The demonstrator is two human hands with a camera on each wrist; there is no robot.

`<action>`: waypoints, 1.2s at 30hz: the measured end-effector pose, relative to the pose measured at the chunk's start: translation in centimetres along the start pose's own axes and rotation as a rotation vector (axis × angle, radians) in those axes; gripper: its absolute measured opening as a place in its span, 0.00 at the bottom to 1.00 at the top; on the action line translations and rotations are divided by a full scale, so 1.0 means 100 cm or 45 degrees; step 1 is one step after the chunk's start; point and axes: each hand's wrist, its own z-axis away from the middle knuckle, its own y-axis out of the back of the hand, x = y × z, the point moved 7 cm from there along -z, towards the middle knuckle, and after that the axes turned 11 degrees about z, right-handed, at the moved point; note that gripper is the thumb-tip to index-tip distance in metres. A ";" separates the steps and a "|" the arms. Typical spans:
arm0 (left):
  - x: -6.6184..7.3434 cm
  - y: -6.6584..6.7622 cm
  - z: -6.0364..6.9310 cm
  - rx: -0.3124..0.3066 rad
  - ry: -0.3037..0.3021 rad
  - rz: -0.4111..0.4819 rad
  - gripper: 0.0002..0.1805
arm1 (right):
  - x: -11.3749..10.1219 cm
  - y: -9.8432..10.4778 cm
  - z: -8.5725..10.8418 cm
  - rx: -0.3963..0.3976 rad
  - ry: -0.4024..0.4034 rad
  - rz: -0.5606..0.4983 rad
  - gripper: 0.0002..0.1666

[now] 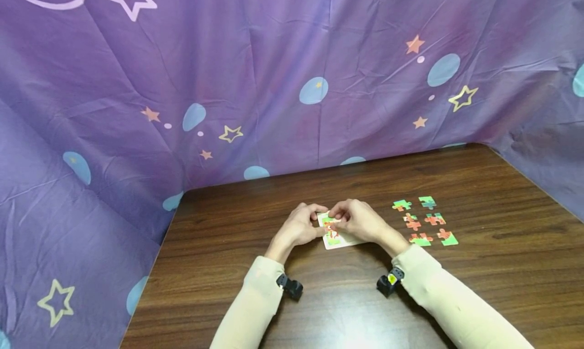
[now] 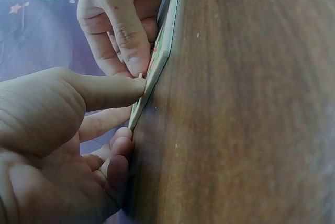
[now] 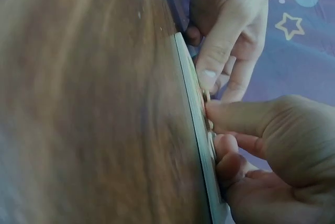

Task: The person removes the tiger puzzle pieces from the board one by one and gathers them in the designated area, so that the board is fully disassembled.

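A flat puzzle board [image 1: 335, 241] with a pale border lies on the table, and jigsaw pieces [image 1: 332, 233] in green, red and white fill its left part. My left hand [image 1: 298, 226] holds the board's left side, thumb over the top and fingers by the edge. From the right, my right hand [image 1: 362, 222] pinches a puzzle piece [image 3: 211, 124] low against the board; fingers hide most of it. Both thumbs nearly meet over the pieces, as the left wrist view shows with the left thumb [image 2: 112, 92]. The right hand covers much of the board's right part.
Several loose jigsaw pieces [image 1: 412, 222] lie in two columns to the right of the board. The brown wooden table [image 1: 219, 298] reaches back to a purple curtain [image 1: 283, 131] with stars and blue ovals. Both wrists wear small black cameras [image 1: 292, 287].
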 end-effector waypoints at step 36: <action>-0.008 0.001 -0.003 -0.110 -0.040 -0.007 0.47 | 0.011 0.019 0.000 -0.074 -0.023 -0.170 0.14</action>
